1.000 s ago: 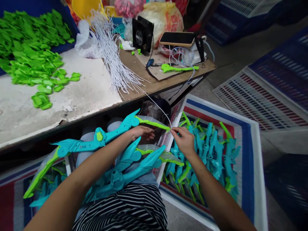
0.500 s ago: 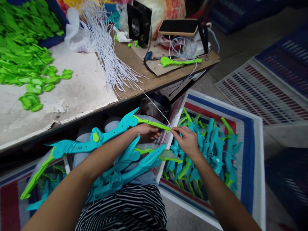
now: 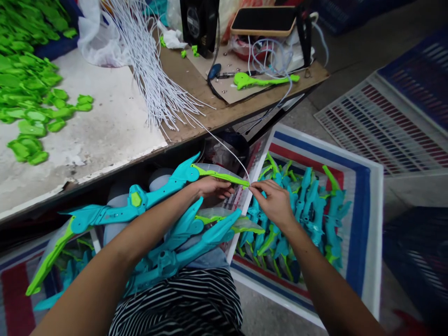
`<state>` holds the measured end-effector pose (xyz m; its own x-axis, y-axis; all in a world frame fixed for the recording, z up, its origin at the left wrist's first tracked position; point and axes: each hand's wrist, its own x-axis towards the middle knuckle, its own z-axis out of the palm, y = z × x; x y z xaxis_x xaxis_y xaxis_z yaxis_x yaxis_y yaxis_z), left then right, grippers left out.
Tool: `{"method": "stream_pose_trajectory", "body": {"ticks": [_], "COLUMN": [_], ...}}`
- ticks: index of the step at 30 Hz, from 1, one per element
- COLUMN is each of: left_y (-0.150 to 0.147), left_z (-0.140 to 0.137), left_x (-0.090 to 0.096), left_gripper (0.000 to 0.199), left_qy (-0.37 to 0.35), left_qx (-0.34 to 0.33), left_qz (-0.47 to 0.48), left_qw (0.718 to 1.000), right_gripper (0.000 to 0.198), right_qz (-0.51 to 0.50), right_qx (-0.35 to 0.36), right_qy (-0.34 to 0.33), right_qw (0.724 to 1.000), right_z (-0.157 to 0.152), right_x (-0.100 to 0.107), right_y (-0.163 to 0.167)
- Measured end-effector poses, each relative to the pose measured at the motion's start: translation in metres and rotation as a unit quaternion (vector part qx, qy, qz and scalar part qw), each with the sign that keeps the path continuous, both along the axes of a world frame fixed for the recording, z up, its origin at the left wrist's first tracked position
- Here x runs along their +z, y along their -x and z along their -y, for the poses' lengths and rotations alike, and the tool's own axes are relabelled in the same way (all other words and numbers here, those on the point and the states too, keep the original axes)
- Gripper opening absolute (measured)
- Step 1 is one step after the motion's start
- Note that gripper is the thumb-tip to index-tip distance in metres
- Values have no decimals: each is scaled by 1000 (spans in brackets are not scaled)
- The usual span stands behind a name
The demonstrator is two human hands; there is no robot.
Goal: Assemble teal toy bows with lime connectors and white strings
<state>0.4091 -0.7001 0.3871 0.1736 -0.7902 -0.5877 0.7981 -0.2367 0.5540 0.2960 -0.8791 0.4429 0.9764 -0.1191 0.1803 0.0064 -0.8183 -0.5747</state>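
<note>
The turquoise toy bow (image 3: 157, 197) lies slanting across the person's lap, in front of the desk (image 3: 210, 120), and its lime green limb (image 3: 224, 176) points to the person's right. At the tip of this limb, the right hand (image 3: 271, 198) is closed in a pinch on a white cord (image 3: 234, 154); probably it grips so finely because the end is very thin. The left hand (image 3: 212, 186) is half curled under the limb, perhaps to support it; whether it really grips, one cannot tell.

The cord comes over the edge of the desk from a bundle of cords (image 3: 154, 91), which seems placed there with ends toward the person for easy taking. The left forearm crosses above the bow and hides some part of it. Two more bows (image 3: 206, 235) rest on the lap, just beside, and narrow the room for the hands. To the right stands a striped crate (image 3: 374, 224) holding many similar bows. Farther on the desk are a heap of green pieces (image 3: 24, 102), a black fan (image 3: 199, 25) and a smartphone (image 3: 263, 20).
</note>
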Motion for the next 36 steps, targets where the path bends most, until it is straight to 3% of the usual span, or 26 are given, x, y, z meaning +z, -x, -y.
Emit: {"method": "stream_pose_trajectory", "body": {"ticks": [5, 11, 16, 21, 25, 29, 32, 36], "left_y": [1, 4, 8, 6, 6, 9, 16, 39], "left_z": [3, 20, 23, -24, -84, -144, -197, -260], "left_x": [-1, -5, -4, 23, 65, 108, 139, 169], "left_gripper": [11, 10, 9, 11, 14, 13, 14, 20], "left_qy": [22, 62, 26, -32, -47, -5, 50, 35], "left_qx": [-31, -97, -82, -38, 71, 280, 428, 594], "left_qz": [4, -16, 30, 80, 135, 171, 209, 269], "left_qw": [999, 993, 996, 996, 987, 945, 878, 757], "right_gripper": [19, 20, 18, 25, 41, 53, 59, 63], "right_qz": [33, 20, 42, 23, 13, 0, -4, -10], "right_qx": [-16, -55, -46, -77, -90, -85, -77, -91], "right_qy": [-47, -176, -142, -129, -163, -162, -158, -152], "right_qw": [998, 983, 988, 988, 982, 983, 984, 984], "right_z": [-5, -9, -15, -17, -15, -13, -13, -9], "right_x": [-16, -38, -35, -37, -45, -48, -50, -57], "right_y": [-6, 2, 8, 8, 7, 4, 1, -11]}}
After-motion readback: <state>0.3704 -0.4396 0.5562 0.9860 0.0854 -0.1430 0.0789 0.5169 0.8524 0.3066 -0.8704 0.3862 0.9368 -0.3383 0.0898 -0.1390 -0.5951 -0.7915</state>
